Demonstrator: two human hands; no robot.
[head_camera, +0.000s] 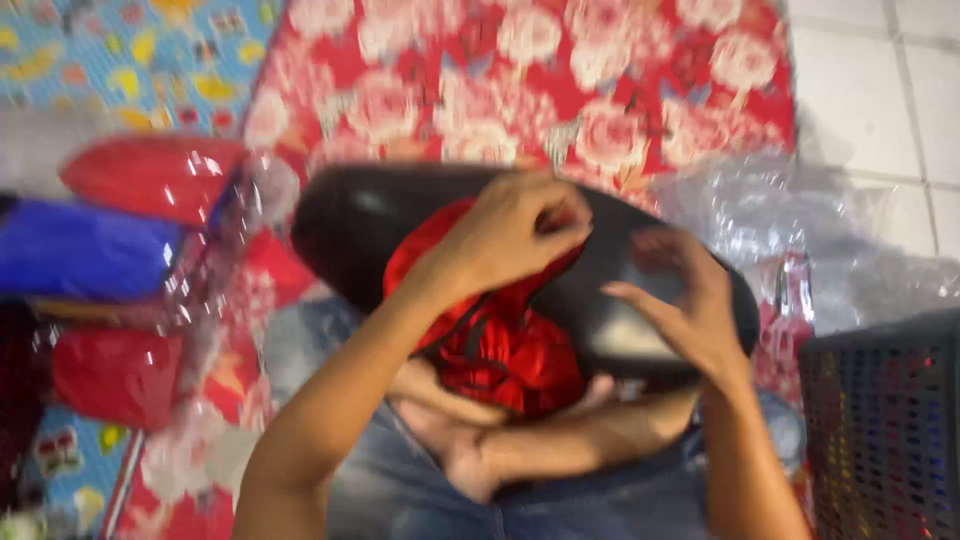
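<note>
Left hand's (515, 235) grip pinches crumpled red fabric (500, 345); right hand (680, 305) lies open on a glossy black seat (380, 215).

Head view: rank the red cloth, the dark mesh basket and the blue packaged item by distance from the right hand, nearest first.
1. Red cloth, just left of the right hand.
2. Dark mesh basket, lower right.
3. Blue packaged item, far left.

Red cloth (500, 350): partly hidden beneath left hand (515, 230); packets (90, 250) at left: blurred; dark basket (885, 430): cut off at right edge.
</note>
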